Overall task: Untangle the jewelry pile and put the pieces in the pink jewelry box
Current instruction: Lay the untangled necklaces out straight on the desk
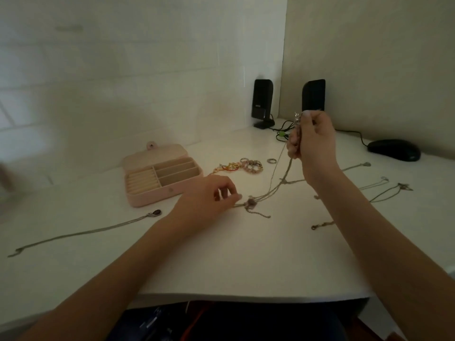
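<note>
only thing w/ any lettering is the left black speaker (263, 100), tiny pale logo on its front just above the base, way too small n blurry to read tbh, so basically no legible text anywhere.

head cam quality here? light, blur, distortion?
Head view: dim, flat light, soft shadows under both forearms; wide-angle bending of the table edge; far-left border smeared; thin chains soft but traceable; pink jewelry box compartments readable; no glare.
</note>
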### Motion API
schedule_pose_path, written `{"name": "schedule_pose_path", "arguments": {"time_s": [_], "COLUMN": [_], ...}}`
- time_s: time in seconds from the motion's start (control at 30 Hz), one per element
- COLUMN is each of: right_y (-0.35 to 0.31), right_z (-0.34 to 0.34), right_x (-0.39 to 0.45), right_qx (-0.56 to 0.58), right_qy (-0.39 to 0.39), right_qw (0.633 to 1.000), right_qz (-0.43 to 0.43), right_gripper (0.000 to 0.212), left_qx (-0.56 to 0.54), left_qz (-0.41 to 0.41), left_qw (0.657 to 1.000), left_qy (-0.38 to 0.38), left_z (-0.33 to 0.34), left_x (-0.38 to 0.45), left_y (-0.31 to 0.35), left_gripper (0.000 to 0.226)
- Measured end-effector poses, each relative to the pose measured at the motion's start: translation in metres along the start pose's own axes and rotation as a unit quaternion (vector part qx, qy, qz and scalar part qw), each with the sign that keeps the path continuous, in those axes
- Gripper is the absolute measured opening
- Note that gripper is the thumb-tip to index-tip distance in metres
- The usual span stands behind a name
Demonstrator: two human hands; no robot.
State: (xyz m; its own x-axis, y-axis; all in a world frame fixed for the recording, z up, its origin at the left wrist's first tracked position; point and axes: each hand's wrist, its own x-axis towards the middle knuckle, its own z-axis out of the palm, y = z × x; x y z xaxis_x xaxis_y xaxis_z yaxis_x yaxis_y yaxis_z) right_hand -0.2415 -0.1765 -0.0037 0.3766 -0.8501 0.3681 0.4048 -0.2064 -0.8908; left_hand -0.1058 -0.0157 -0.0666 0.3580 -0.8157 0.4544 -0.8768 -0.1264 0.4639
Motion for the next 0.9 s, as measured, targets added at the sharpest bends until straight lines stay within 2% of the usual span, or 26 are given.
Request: {"name": "schedule_pose_path", "arguments": {"time_s": [0.07, 0.1, 0.23, 0.27, 0.33, 0.4, 0.5, 0.57, 0.63, 0.7, 0.77, 0.83, 0.9], "right_y": [-0.006, -0.009, -0.027, -0.034, -0.048, -0.061, -0.075, -0.076, -0.074, -0.073, -0.072, -0.075, -0.080], "right_z": [0.003, 0.005, 0.019, 0.023, 0.030, 0.033, 0.032, 0.030, 0.026, 0.023, 0.020, 0.018, 0.019], "right_x": [0.002, 0.002, 0.003, 0.004, 0.010, 0.018, 0.028, 0.030, 0.030, 0.030, 0.031, 0.033, 0.034], "right_qx": [0.023, 0.028, 0.024, 0.016, 0.004, 0.011, 0.005, -0.027, -0.055, -0.069, -0.073, -0.079, -0.085], "right_qy": [-0.021, -0.034, -0.107, -0.126, -0.149, -0.143, -0.118, -0.104, -0.095, -0.086, -0.074, -0.066, -0.063], "right_qw": [1.000, 0.999, 0.994, 0.991, 0.987, 0.987, 0.991, 0.992, 0.992, 0.992, 0.992, 0.992, 0.991], "right_qz": [0.001, -0.003, -0.031, -0.042, -0.062, -0.072, -0.067, -0.063, -0.063, -0.066, -0.065, -0.066, -0.080], "right_gripper": [0.016, 0.016, 0.017, 0.016, 0.016, 0.015, 0.015, 0.016, 0.016, 0.015, 0.016, 0.017, 0.017], "left_qx": [0.085, 0.084, -0.057, -0.091, -0.137, -0.158, -0.286, -0.328, -0.253, -0.052, 0.099, 0.140, 0.132], "left_qz": [0.074, 0.075, -0.022, -0.030, -0.024, -0.038, -0.123, -0.152, -0.132, -0.081, -0.014, 0.030, 0.049], "left_qw": [0.994, 0.993, 0.991, 0.989, 0.987, 0.985, 0.949, 0.931, 0.957, 0.995, 0.994, 0.988, 0.989], "left_qy": [-0.002, -0.016, -0.120, -0.115, -0.078, -0.059, -0.053, -0.047, -0.043, -0.042, -0.042, -0.054, -0.048], "left_z": [0.004, 0.007, 0.022, 0.026, 0.031, 0.034, 0.040, 0.037, 0.032, 0.026, 0.023, 0.023, 0.024], "left_x": [0.002, 0.004, 0.010, 0.015, 0.026, 0.035, 0.045, 0.049, 0.051, 0.050, 0.047, 0.044, 0.042], "left_y": [0.001, 0.003, 0.030, 0.036, 0.043, 0.045, 0.038, 0.036, 0.034, 0.030, 0.026, 0.026, 0.028], "left_gripper": [0.026, 0.033, 0.055, 0.053, 0.033, 0.019, 0.023, 0.024, 0.026, 0.028, 0.030, 0.032, 0.036]}}
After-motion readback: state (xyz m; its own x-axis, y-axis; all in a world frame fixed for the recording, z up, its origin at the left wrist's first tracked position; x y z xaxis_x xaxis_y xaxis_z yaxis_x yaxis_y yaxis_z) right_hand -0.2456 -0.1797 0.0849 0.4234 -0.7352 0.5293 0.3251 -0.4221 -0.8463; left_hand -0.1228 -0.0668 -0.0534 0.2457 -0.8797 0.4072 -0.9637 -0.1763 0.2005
